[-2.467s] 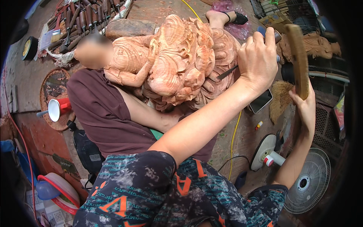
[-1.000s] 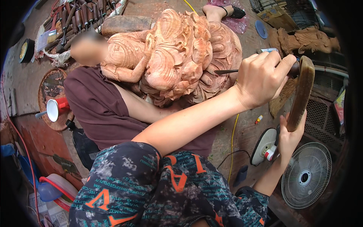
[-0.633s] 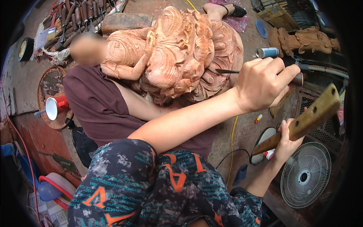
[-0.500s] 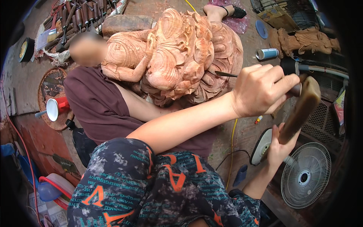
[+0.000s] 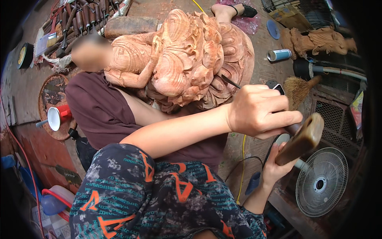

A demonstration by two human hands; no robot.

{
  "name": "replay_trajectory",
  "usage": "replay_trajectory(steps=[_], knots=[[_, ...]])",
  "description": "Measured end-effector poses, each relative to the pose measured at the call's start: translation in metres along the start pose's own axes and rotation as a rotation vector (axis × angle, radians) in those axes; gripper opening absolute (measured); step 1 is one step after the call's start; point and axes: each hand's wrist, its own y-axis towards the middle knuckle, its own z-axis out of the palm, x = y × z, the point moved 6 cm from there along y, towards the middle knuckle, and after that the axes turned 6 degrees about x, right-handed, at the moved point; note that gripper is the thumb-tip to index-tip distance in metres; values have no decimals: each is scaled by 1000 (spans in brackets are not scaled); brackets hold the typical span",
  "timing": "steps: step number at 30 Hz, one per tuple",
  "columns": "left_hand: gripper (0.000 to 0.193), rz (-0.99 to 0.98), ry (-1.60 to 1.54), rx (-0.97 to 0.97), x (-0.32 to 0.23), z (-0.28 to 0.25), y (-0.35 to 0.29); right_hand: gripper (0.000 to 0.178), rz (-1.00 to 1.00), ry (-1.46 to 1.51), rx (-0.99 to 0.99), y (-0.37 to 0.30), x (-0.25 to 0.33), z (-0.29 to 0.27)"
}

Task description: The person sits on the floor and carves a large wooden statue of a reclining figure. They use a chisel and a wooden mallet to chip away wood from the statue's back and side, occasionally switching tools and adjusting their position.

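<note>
A reddish wood carving [image 5: 179, 59] of a draped, seated figure lies on its side across the floor in front of me. My left hand [image 5: 264, 113] is closed round a chisel [image 5: 230, 81], whose thin dark blade points at the carved folds near the figure's base. Its butt comes out by my thumb. My right hand [image 5: 276, 165] grips a worn brown wooden mallet [image 5: 300, 141] below and to the right. The mallet overlaps the chisel's butt in view, and I cannot tell whether they touch.
Several wood-handled carving tools [image 5: 81, 18] lie at the back left by a wooden block [image 5: 131, 27]. A round tray [image 5: 51, 85] and red cup [image 5: 63, 112] are left. On the right stand a fan [image 5: 321, 183], a spray can [image 5: 279, 55], a broom [image 5: 300, 89] and another carving [image 5: 318, 42].
My left hand has shifted left and down, tilting the chisel. My right hand has brought the mallet down and left. A broom behind them has come into view.
</note>
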Motion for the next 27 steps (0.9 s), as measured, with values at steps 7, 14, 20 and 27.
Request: replay_trajectory(steps=[7, 14, 20, 27], knots=[[26, 27, 91, 213, -21, 10, -6, 54, 57, 220, 41, -29, -15, 16], [28, 60, -20, 340, -14, 28, -4, 59, 44, 241, -28, -21, -7, 16], [35, -17, -4, 185, -10, 24, 9, 54, 72, 343, 51, -14, -13, 18], [41, -308, 36, 294, -3, 28, 9, 67, 162, 466, 67, -7, -14, 20]])
